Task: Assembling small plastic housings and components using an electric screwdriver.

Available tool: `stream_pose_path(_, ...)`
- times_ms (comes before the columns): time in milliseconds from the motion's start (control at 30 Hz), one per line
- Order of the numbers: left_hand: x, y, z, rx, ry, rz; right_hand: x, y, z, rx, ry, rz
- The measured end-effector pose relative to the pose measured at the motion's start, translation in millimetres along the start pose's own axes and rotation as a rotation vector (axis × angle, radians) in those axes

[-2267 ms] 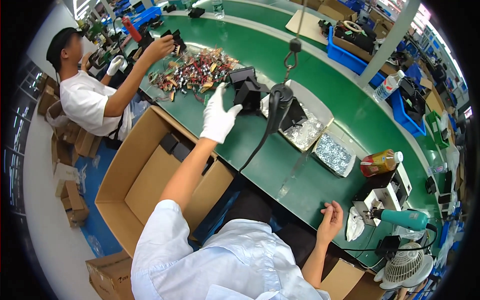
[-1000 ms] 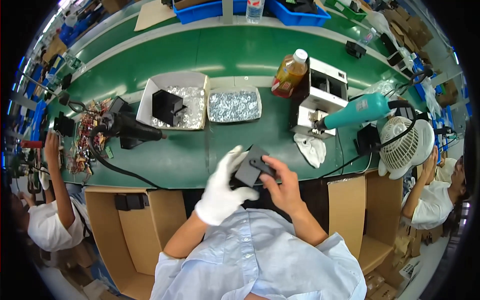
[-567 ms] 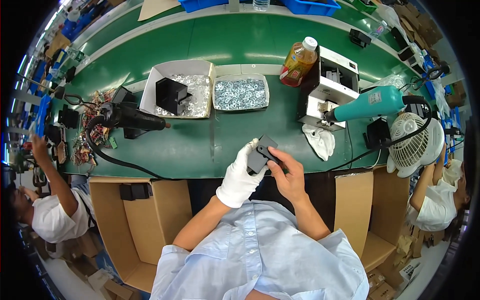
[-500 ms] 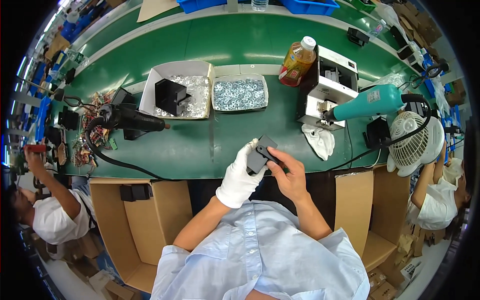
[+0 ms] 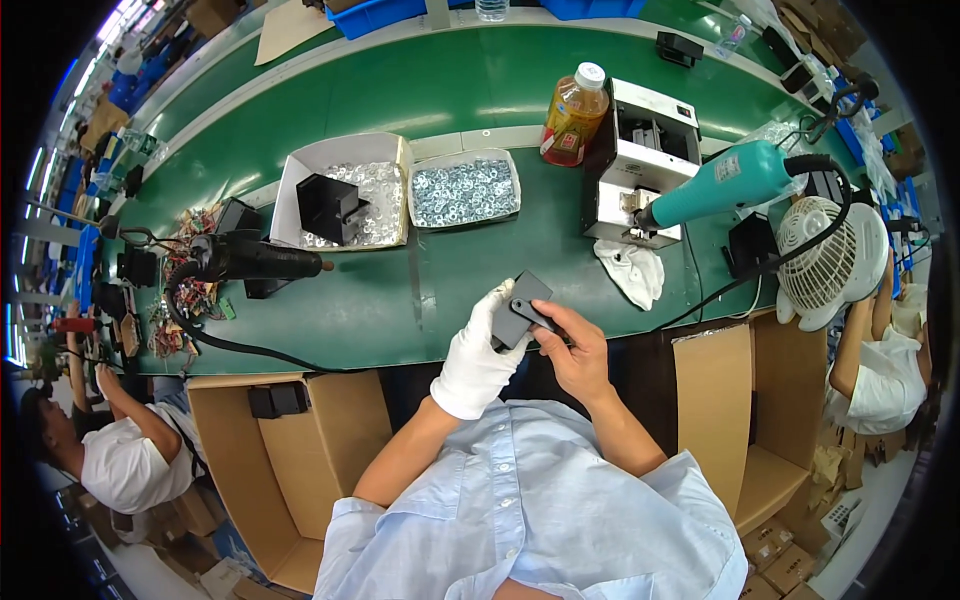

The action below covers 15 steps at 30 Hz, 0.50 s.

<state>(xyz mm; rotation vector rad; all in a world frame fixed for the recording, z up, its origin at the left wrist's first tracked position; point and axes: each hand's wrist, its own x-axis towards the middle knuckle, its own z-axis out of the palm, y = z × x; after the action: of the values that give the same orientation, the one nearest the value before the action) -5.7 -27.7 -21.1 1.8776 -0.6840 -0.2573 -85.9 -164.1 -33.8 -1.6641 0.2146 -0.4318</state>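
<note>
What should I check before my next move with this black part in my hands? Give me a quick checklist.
1. Left hand holding the black part: ok, gripped along its side.
2. Right hand touching the part: ok.
3. Right hand gloved: not ok, it is bare.
4. Teal tool clear of both hands: ok, off to the right.
5. Metal rings uncovered: ok, in plain view.
6. Part's underside sound: cannot tell, hidden.

no wording I can make out from my end of the feed, a red and yellow label [image 5: 567, 130] on the amber drink bottle [image 5: 578, 98], a pale sticker [image 5: 728, 169] on the teal power tool [image 5: 700, 196], print too small for me to read
</note>
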Motion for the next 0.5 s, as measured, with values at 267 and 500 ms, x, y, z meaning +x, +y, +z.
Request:
stream_pose_path(267, 1, -3, -1, -0.027, -0.009, 0.003, 11, -12, -12, -0.123, -0.076, -0.157)
stream_pose_path(500, 3, -15, 15, -0.32, 0.069, -0.184, 79, -53, -75, -0.3, 0.71, -0.476)
